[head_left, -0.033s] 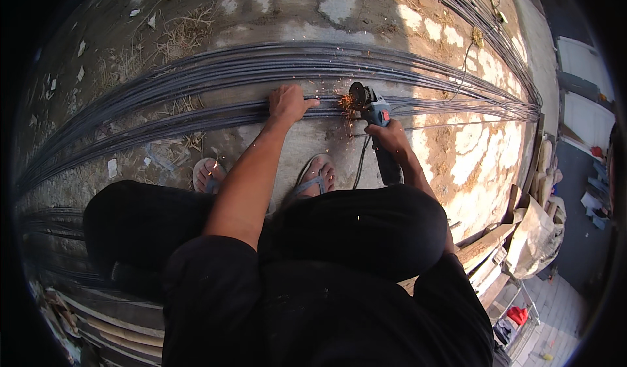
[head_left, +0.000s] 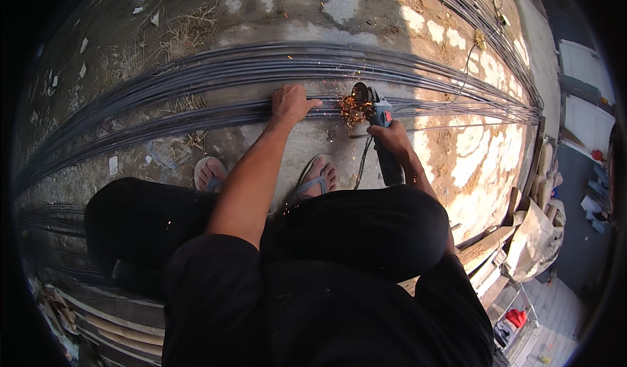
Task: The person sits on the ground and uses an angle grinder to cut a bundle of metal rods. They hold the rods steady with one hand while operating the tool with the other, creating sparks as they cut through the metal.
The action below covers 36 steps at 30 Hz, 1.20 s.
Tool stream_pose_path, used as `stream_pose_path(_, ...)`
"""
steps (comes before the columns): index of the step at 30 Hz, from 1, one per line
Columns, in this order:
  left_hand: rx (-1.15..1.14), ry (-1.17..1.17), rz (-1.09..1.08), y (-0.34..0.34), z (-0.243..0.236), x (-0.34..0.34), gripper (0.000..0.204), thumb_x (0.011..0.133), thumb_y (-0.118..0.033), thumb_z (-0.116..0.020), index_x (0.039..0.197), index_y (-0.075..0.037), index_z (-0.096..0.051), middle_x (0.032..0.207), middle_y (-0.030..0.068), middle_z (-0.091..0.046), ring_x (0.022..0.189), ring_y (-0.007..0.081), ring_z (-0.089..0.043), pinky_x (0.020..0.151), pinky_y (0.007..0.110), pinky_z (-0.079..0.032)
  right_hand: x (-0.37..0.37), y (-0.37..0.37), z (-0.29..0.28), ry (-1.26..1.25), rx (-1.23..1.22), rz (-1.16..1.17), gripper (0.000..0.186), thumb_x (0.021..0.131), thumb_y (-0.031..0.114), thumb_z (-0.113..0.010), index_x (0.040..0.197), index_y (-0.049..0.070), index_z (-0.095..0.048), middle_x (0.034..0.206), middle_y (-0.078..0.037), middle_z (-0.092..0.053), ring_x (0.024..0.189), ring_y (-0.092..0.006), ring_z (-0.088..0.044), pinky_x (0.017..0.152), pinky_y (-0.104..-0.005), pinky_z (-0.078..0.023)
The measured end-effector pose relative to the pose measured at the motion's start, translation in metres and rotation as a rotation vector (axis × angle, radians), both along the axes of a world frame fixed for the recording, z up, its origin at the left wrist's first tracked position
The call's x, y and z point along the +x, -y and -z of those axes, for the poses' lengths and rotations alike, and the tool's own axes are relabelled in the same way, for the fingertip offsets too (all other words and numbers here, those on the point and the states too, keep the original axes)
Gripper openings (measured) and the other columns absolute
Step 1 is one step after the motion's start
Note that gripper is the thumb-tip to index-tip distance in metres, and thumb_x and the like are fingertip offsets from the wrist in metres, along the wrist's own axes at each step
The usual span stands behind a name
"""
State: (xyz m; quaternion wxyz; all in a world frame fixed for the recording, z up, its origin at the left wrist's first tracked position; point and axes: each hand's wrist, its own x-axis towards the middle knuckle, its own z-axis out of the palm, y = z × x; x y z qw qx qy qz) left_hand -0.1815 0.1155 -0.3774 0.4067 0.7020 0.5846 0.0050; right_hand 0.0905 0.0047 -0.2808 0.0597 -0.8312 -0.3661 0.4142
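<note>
My left hand grips dark steel rebars in the nearer strand of a long bundle, its thumb pointing right along them. My right hand holds a blue-grey angle grinder with a red switch. The grinder's black-rimmed disc is at the bars a short way right of my left hand, and orange sparks spray from it. A dark cord trails down from the tool. Just below, my sandalled feet stand on dusty concrete between my forearms, partly hidden by my dark-clothed knees.
More rebar bundles run at the upper right and lower left, with a loose cable near the former. Wooden planks, a crumpled pale sheet and a metal rack with red cloth lie at the right. Dry straw litters the ground.
The spray of sparks at the disc is larger and denser. My hands and the grinder are almost in the same place, with the whole view shifted very slightly.
</note>
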Motion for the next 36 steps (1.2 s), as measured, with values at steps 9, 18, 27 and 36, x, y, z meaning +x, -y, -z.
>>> stream_pose_path(9, -0.014, 0.201, -0.046, 0.018, -0.010, 0.030, 0.056, 0.073, -0.049, -0.089, 0.106, -0.005, -0.074, 0.109, 0.0196, -0.074, 0.112, 0.0377, -0.068, 0.100, 0.050, -0.047, 0.019, 0.026, -0.007, -0.090, 0.054, 0.151, 0.024, 0.082, 0.026, -0.073, 0.078, 0.004, -0.063, 0.062, -0.004, -0.057, 0.049, -0.0162, -0.056, 0.046, -0.0333, -0.045)
stream_pose_path(18, 0.134, 0.159, -0.192, 0.025, -0.003, -0.003, 0.054, 0.067, -0.041, -0.094, 0.097, 0.000, -0.077, 0.104, 0.0205, -0.074, 0.108, 0.0359, -0.070, 0.096, 0.048, -0.051, 0.032, 0.014, 0.069, -0.288, 0.199, 0.154, 0.016, 0.078, 0.005, -0.072, 0.086, -0.004, -0.063, 0.068, -0.008, -0.061, 0.054, -0.0181, -0.059, 0.049, -0.0368, -0.047)
stream_pose_path(27, 0.064, 0.167, -0.177, 0.015, -0.010, -0.004, 0.050, 0.071, -0.042, -0.090, 0.097, -0.002, -0.075, 0.107, 0.0187, -0.074, 0.112, 0.0344, -0.068, 0.097, 0.048, -0.047, 0.010, 0.004, 0.046, -0.060, 0.173, 0.105, 0.025, 0.074, 0.019, -0.073, 0.076, -0.005, -0.065, 0.062, -0.008, -0.059, 0.051, -0.0184, -0.057, 0.049, -0.0364, -0.045)
stream_pose_path(36, 0.051, 0.156, -0.143, 0.017, -0.015, -0.007, 0.054, 0.071, -0.044, -0.090, 0.097, 0.001, -0.075, 0.107, 0.0212, -0.074, 0.110, 0.0367, -0.068, 0.098, 0.049, -0.046, 0.001, 0.006, 0.033, -0.141, 0.189, 0.100, 0.027, 0.073, 0.019, -0.074, 0.080, -0.007, -0.067, 0.067, -0.009, -0.064, 0.051, -0.0189, -0.058, 0.049, -0.0365, -0.047)
